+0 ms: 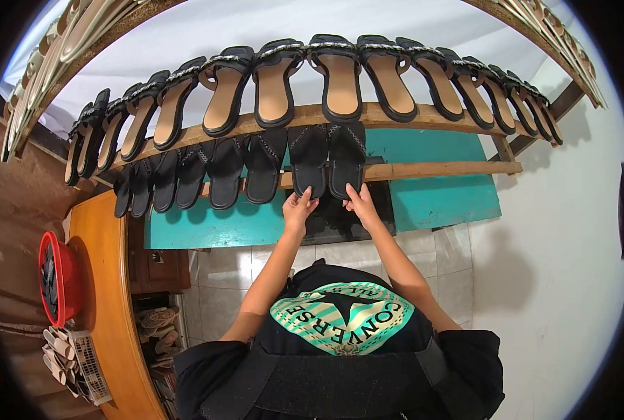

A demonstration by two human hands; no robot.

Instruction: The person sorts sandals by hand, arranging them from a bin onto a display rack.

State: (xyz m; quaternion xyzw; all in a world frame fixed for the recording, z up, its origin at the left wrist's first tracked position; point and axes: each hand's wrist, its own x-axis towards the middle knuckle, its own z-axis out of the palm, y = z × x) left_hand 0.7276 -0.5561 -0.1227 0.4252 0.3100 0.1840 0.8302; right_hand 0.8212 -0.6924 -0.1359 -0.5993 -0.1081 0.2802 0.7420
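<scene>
In the head view, my left hand pinches the heel end of a black sandal. My right hand grips the heel of a second black sandal beside it. Both sandals have braided straps and lean toe-up at the lower wooden rail. Just left of them, touching neither hand, a row of similar all-black sandals rests along the same rail. Above runs a row of black sandals with tan insoles, set on the upper wooden rail.
A teal tabletop lies beneath the rack, with a dark panel on it. At left stand an orange-brown wooden cabinet, a red basin holding dark items, and a pale basket beside light-coloured sandals. A white wall bounds the right.
</scene>
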